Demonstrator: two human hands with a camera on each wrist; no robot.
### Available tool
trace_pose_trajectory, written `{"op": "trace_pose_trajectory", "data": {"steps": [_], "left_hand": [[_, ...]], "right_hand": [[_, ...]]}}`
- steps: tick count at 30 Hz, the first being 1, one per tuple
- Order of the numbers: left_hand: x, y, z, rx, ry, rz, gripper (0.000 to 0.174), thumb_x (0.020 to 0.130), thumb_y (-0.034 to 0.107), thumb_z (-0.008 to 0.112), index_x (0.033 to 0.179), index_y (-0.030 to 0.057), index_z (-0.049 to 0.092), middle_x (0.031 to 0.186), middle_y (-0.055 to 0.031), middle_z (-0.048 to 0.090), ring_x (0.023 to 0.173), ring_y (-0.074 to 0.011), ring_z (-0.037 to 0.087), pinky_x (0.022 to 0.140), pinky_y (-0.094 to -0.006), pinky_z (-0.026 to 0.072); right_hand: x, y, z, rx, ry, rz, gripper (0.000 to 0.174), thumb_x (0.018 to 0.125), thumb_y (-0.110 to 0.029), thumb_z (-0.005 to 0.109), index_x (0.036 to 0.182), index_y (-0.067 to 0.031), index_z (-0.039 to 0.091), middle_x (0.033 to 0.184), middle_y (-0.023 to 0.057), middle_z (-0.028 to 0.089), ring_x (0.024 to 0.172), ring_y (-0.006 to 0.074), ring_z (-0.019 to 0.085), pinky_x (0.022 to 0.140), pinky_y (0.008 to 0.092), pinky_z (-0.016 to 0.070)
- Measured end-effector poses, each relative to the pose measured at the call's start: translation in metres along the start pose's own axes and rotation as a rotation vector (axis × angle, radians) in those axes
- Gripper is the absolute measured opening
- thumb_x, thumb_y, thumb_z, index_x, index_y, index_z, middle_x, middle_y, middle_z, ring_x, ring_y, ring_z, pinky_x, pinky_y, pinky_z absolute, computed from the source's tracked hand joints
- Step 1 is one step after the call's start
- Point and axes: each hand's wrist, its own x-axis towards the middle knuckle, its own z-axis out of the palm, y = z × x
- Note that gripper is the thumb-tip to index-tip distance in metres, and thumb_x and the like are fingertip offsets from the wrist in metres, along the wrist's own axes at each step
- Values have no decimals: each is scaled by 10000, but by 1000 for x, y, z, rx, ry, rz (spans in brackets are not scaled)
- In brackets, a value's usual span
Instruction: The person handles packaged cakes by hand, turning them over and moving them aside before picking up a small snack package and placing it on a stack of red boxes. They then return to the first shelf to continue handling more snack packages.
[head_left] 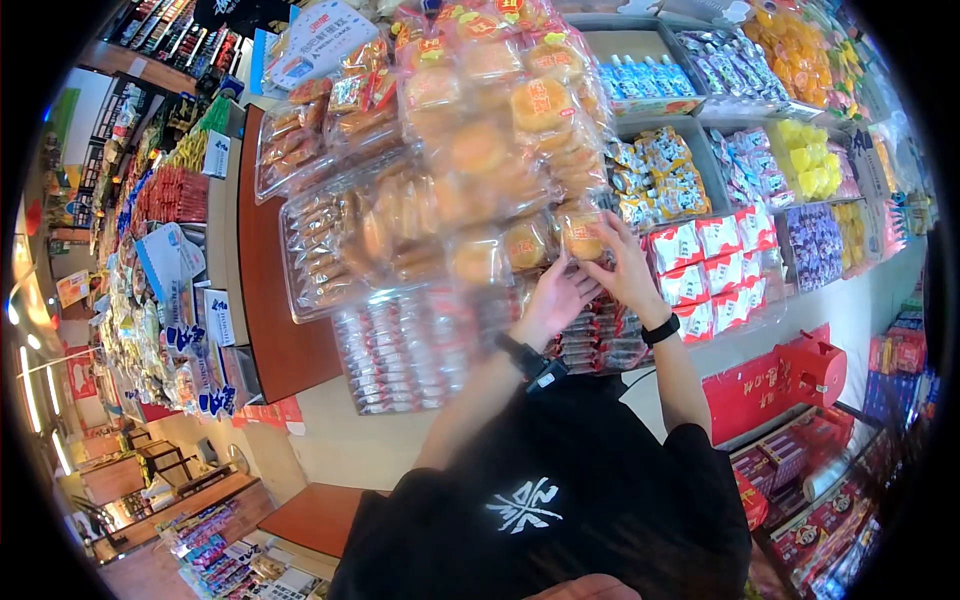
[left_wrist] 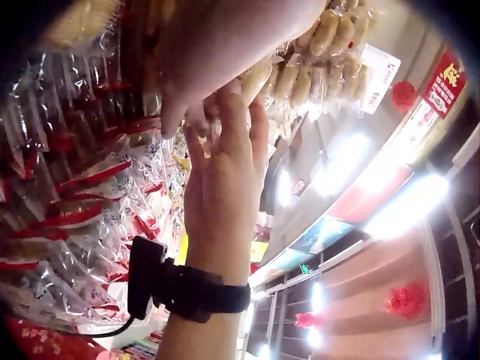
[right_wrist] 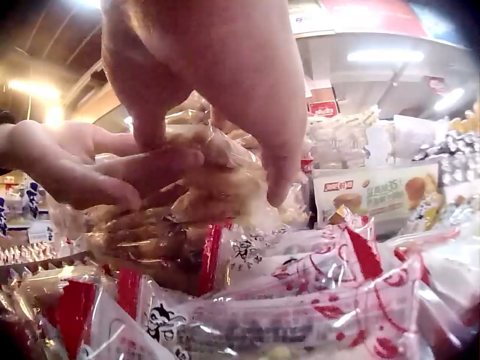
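In the head view, my right hand (head_left: 625, 272) grips a clear-wrapped round pastry (head_left: 582, 232) at the front right of the pastry stack, thumb on one side and fingers on the other. My left hand (head_left: 560, 298) lies palm up just beside it, fingers extended toward the right hand's thumb. In the right wrist view, the right hand (right_wrist: 217, 67) reaches down over wrapped pastries (right_wrist: 225, 191), and the left hand (right_wrist: 82, 161) has its fingers stretched near them. The left wrist view has the left hand (left_wrist: 225, 180) below the right hand (left_wrist: 225, 45); its fingertips are partly hidden.
Red-and-white packets (head_left: 700, 265) lie right of the hands, with trays of yellow-and-white packets (head_left: 660, 175) behind. Flat packs of wrapped snacks (head_left: 400, 350) are at the left front. A brown wooden counter edge (head_left: 275, 290) runs along the left, and a red box (head_left: 750, 395) stands lower right.
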Motion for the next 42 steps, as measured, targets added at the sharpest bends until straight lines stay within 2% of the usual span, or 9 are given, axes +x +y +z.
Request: {"op": "trace_pose_trajectory", "data": {"steps": [8,14,17,20,26,29,36,39,42], "left_hand": [[6,-14,-27,-298,19,117,213,968,222,617,1139,97,601,1148,-50,648,1159,-204,547,1090,-387,394],[10,-27,-20,-341,87,266,195,945,190,663,1099,76,626,1089,-30,671,1060,-166,590,1014,-330,459],[18,-28,-27,-236,130,258,199,944,255,669,1093,131,626,1094,-24,671,1052,-150,607,1013,-358,477],[20,-25,-35,-261,84,95,219,951,272,658,1086,103,624,1072,-30,667,1057,-168,612,1030,-375,470],[-13,-4,-18,-8,177,35,231,965,271,642,1104,92,600,1030,-64,653,1027,-220,622,1007,-392,485],[-41,10,-42,-32,140,174,208,966,260,641,1091,99,601,1010,-80,647,1006,-223,622,979,-389,497],[-54,20,-59,-78,228,377,162,972,298,635,997,141,604,876,8,638,918,-201,631,864,-368,511],[-59,14,-33,-23,287,415,394,972,498,554,1008,106,581,865,-3,567,880,-174,576,864,-346,472],[-60,15,-8,-107,487,379,521,944,613,513,1065,110,572,918,-33,579,900,-201,590,847,-362,480]], "right_hand": [[6,12,-3,55,1,-11,557,836,-62,703,1371,-132,564,1440,191,428,1308,359,452,1068,408,401],[8,15,6,75,37,-19,561,840,-7,667,1375,-142,563,1396,182,453,1263,347,486,1032,393,429],[10,15,15,58,65,-1,561,841,1,658,1377,-132,556,1396,182,452,1243,348,500,1018,397,437],[11,16,20,-6,76,-8,567,847,3,651,1388,-122,537,1402,185,444,1233,352,508,1011,402,439],[8,11,20,-98,67,-70,622,853,-22,664,1437,-117,469,1428,206,409,1292,377,451,1057,426,395],[7,5,17,-99,62,-53,706,842,-44,690,1478,-86,385,1441,220,393,1334,391,400,1091,438,357],[6,11,19,-57,87,10,934,791,-98,760,1521,8,188,1468,242,360,1381,410,333,1133,451,305],[8,10,16,-47,59,-22,928,779,-104,772,1527,-32,226,1479,248,346,1387,410,326,1136,453,298],[7,1,14,-75,6,56,872,790,-117,764,1524,-91,293,1478,249,345,1373,422,338,1127,457,309]]}}
